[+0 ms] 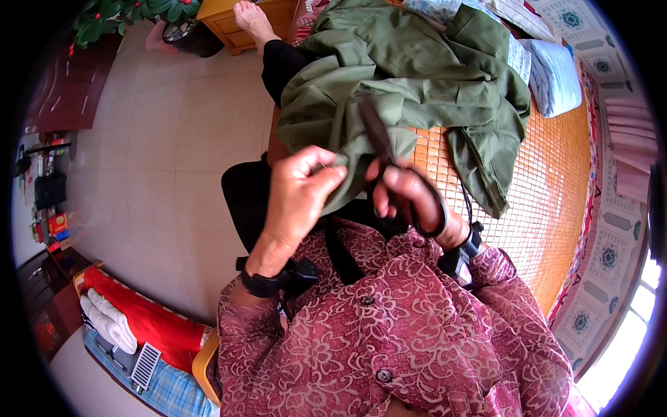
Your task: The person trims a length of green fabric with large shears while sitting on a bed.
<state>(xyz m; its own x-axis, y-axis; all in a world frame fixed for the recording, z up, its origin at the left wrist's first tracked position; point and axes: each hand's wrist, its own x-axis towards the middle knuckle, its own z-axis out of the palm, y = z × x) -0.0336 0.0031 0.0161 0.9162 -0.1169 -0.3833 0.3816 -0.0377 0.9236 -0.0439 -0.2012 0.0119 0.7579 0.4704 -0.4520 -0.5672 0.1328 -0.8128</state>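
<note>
Olive green, plain and rich, right across the draped cloth! Dark blackish brown on the scissors. Now deep rose on the shirt, swirling with pale flowers; golden-tan squares gridding the mat; pale blue on the folded bedding; bright red for the bench cover.

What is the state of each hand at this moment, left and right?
Left hand: closed, pinching the green cloth between thumb and fingers.
Right hand: closed, holding the dark scissors by the handles.
</note>
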